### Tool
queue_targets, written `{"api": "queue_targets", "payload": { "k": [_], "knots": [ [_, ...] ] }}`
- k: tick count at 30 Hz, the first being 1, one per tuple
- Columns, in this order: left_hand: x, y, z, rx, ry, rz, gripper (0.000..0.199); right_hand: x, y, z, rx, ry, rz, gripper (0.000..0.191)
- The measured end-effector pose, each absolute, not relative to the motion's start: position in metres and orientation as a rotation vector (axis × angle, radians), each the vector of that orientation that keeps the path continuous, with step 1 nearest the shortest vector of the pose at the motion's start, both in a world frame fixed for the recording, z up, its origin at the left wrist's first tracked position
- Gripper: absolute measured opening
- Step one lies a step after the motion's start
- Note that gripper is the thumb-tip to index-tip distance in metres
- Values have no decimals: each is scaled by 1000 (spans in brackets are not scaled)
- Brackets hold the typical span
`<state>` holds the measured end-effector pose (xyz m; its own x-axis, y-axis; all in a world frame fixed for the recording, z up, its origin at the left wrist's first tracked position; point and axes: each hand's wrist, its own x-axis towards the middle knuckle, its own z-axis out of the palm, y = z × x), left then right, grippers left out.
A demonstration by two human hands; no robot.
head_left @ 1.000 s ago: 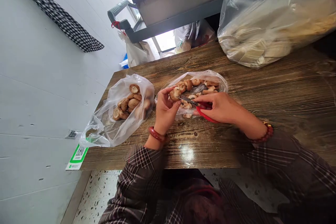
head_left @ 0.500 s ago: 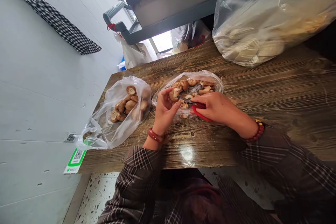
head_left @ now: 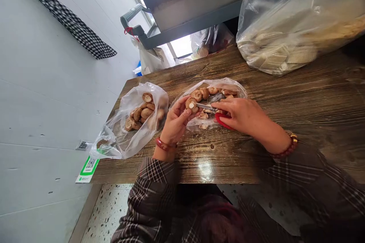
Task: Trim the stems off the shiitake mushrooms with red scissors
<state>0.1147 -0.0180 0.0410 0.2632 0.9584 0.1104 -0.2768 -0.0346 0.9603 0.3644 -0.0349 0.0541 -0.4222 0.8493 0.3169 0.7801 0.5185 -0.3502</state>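
While the left hand (head_left: 174, 123) holds a mushroom (head_left: 191, 105) pinched at mid-frame, the right hand (head_left: 245, 115) curls round red-handled scissors (head_left: 207, 107) pointing at the mushroom's edge; beneath lies an open bag of mushrooms (head_left: 242, 89), another bag (head_left: 137, 140) sitting centre left.

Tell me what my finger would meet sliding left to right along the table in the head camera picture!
Green-and-white QR code sign → plastic mushroom bag → left hand → held brown mushroom → red-handled scissors → right hand → beaded bracelet.

Open tabletop (head_left: 228, 155) along near edge, mushroom bag (head_left: 142, 134) left; large bag (head_left: 285, 41) far right
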Motion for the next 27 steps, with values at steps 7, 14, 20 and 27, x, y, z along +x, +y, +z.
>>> {"api": "queue_targets", "payload": {
  "k": [7, 14, 20, 27],
  "knots": [
    [112, -12, 29, 1302, 822, 1342, 53, 362, -37, 52, -1272, -2244, 312, 37],
    [113, -9, 22, 1457, 858, 1362, 57, 362, -36, 49, -1277, -2231, 390, 41],
    [115, -10, 24, 1516, 855, 1352, 56, 364, -31, 44, -1186, -2150, 603, 35],
    [122, -13, 19, 1596, 967, 1366, 59, 361, -29, 42, -1185, -2122, 775, 38]
  ]
}}
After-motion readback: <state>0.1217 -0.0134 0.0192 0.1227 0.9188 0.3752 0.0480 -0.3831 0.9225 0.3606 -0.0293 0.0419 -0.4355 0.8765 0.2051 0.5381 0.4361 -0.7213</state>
